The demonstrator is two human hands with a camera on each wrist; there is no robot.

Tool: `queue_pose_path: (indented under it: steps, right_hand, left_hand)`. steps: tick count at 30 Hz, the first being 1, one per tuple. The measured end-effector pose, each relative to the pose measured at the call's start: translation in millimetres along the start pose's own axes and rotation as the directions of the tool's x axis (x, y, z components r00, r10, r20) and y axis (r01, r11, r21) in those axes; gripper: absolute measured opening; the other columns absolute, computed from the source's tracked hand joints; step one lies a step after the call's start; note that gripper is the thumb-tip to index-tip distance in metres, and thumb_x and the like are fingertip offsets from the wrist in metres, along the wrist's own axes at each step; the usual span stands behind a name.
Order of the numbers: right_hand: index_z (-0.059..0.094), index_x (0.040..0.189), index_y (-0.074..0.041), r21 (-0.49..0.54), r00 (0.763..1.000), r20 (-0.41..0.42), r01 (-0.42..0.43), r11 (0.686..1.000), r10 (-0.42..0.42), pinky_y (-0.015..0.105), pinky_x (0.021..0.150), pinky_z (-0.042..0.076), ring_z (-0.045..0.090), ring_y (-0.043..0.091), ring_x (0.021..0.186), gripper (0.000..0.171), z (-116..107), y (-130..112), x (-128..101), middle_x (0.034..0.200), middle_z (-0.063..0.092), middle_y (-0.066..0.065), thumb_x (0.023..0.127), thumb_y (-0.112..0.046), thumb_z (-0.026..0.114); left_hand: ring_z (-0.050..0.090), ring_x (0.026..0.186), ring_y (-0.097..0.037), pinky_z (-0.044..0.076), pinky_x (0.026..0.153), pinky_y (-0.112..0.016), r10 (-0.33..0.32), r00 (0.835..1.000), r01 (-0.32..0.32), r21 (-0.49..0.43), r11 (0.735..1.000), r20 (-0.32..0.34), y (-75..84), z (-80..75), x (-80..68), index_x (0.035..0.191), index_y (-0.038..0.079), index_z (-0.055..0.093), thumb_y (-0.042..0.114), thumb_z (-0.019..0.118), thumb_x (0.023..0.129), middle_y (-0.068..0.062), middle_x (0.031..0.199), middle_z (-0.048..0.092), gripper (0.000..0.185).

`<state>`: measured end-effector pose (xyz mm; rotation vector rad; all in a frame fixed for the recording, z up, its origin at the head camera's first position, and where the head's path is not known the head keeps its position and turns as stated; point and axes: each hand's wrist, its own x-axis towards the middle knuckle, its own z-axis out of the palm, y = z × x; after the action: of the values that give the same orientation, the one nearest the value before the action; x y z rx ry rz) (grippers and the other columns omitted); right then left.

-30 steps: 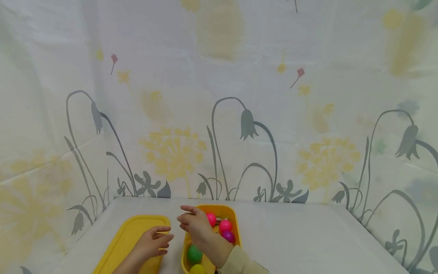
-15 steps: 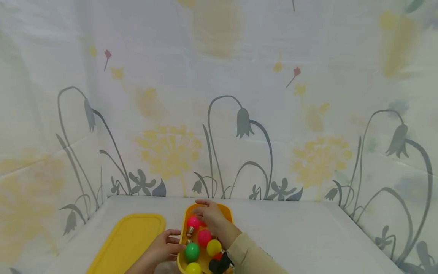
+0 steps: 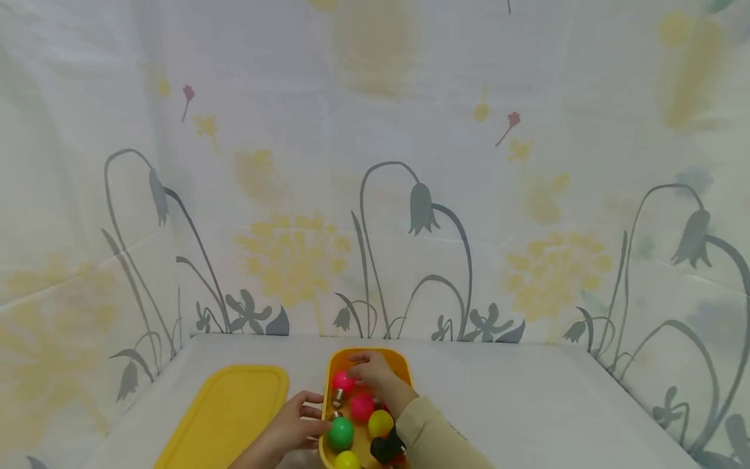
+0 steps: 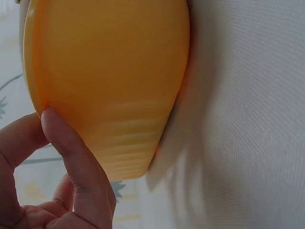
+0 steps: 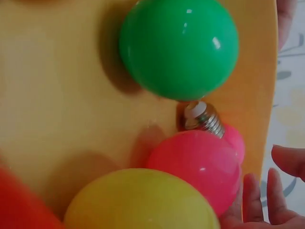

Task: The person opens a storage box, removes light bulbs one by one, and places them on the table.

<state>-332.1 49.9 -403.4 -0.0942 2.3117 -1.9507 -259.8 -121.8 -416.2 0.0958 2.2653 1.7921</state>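
A yellow plastic box (image 3: 328,371) stands on the white table, with several round coloured light bulbs inside. My left hand (image 3: 295,423) is at its left side; in the left wrist view its thumb and a finger pinch the box's rim. My right hand (image 3: 377,378) reaches into the far part of the box, fingers loosely extended, fingertips right at a pink bulb (image 3: 343,381). A second pink bulb (image 5: 195,167) lies close by. A green bulb (image 3: 340,433) and a yellow bulb (image 3: 381,423) lie nearer to me. My right hand and forearm hide the box's right side.
A flat yellow lid (image 3: 228,410) lies on the table left of the box. Another yellow bulb (image 3: 347,460) sits at the box's near end. The white tabletop (image 3: 515,404) extends to the right. A flowered cloth (image 3: 375,163) hangs behind.
My left hand has moved right from over the lid to the box's rim. My right hand has shifted from above the box's left edge into its far part, exposing a pink bulb.
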Motion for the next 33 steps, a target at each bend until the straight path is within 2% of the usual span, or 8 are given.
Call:
queue_pose_path:
  steps: [6, 11, 14, 18, 21, 23, 28, 33]
  right_hand:
    - [0.060, 0.112, 0.003, -0.074, 0.999, 0.043, -0.019, 0.997, 0.023, 0.037, 0.071, 0.051, 0.057, 0.026, 0.078, 0.035, -2.3, 8.3, 0.0, 0.104, 0.057, 0.012, 0.078, 0.003, 0.064]
    - [0.060, 0.115, -0.001, -0.191, 0.997, 0.071, -0.026, 0.981, 0.041, 0.034, 0.066, 0.049, 0.054, 0.025, 0.080, 0.038, 1.2, 1.4, -5.8, 0.103, 0.057, 0.011, 0.077, 0.001, 0.068]
    - [0.058, 0.119, -0.003, -0.226, 0.992, 0.099, -0.049, 0.973, 0.073, 0.032, 0.060, 0.047, 0.053, 0.025, 0.081, 0.042, 2.0, -1.7, -6.3, 0.104, 0.056, 0.011, 0.078, -0.001, 0.070]
    - [0.053, 0.123, 0.001, -0.180, 0.983, 0.159, -0.060, 0.982, 0.089, 0.033, 0.063, 0.050, 0.058, 0.026, 0.079, 0.045, 1.9, 0.5, -5.1, 0.102, 0.056, 0.012, 0.080, 0.001, 0.068]
    - [0.051, 0.122, 0.005, -0.137, 0.983, 0.169, -0.055, 0.989, 0.078, 0.037, 0.073, 0.051, 0.059, 0.027, 0.078, 0.045, 1.3, 3.7, -4.9, 0.102, 0.056, 0.014, 0.080, 0.006, 0.065]
    - [0.050, 0.123, 0.006, -0.155, 0.985, 0.157, -0.041, 0.987, 0.066, 0.039, 0.076, 0.051, 0.057, 0.027, 0.079, 0.047, 1.4, 4.3, -5.5, 0.102, 0.055, 0.014, 0.078, 0.006, 0.066]
    - [0.048, 0.119, 0.006, -0.186, 0.989, 0.140, -0.029, 0.982, 0.055, 0.036, 0.074, 0.052, 0.056, 0.025, 0.076, 0.047, 5.4, 2.1, -8.7, 0.099, 0.053, 0.015, 0.076, 0.007, 0.068]
    - [0.048, 0.111, 0.005, -0.112, 0.990, 0.136, -0.033, 0.993, 0.048, 0.036, 0.070, 0.053, 0.058, 0.026, 0.070, 0.042, 6.7, 4.0, -11.3, 0.097, 0.051, 0.016, 0.073, 0.012, 0.065]
  left_hand:
    - [0.057, 0.072, -0.018, 0.054, 0.067, -0.034, -0.015, 1.000, 0.015, -0.007, 1.000, -0.004, -0.9, 0.5, 0.0, 0.119, -0.007, 0.043, 0.010, 0.069, 0.082, -0.013, 0.093, 0.053, 0.049]
    - [0.056, 0.073, -0.018, 0.054, 0.067, -0.035, -0.025, 1.000, 0.025, -0.003, 1.000, -0.007, -1.2, -2.1, 0.5, 0.119, -0.007, 0.043, 0.011, 0.070, 0.082, -0.014, 0.094, 0.053, 0.049]
    - [0.056, 0.072, -0.018, 0.054, 0.067, -0.034, -0.021, 0.999, 0.021, 0.006, 1.000, -0.026, -0.8, -2.8, 0.6, 0.118, -0.006, 0.043, 0.010, 0.071, 0.081, -0.014, 0.093, 0.052, 0.049]
    - [0.056, 0.071, -0.019, 0.054, 0.066, -0.035, -0.017, 0.998, 0.018, 0.012, 1.000, -0.053, -0.4, -2.0, 0.0, 0.116, -0.006, 0.044, 0.008, 0.072, 0.080, -0.014, 0.092, 0.052, 0.047]
    - [0.056, 0.071, -0.019, 0.054, 0.066, -0.034, -0.022, 0.999, 0.022, 0.010, 1.000, -0.047, 0.7, 0.3, 0.2, 0.116, -0.005, 0.045, 0.008, 0.072, 0.081, -0.014, 0.092, 0.052, 0.046]
    - [0.056, 0.072, -0.018, 0.054, 0.067, -0.034, -0.028, 0.999, 0.029, 0.012, 1.000, -0.041, 1.7, 1.7, 0.7, 0.117, -0.005, 0.045, 0.008, 0.071, 0.081, -0.014, 0.093, 0.052, 0.047]
    - [0.056, 0.074, -0.019, 0.054, 0.068, -0.034, -0.044, 0.998, 0.046, 0.025, 0.999, -0.044, 3.6, 2.7, 1.4, 0.117, -0.004, 0.045, 0.009, 0.072, 0.081, -0.014, 0.094, 0.052, 0.048]
    - [0.055, 0.073, -0.018, 0.054, 0.067, -0.033, -0.036, 0.998, 0.037, 0.014, 0.999, -0.046, 2.2, 4.5, 1.1, 0.117, -0.005, 0.045, 0.009, 0.072, 0.081, -0.014, 0.093, 0.052, 0.047]
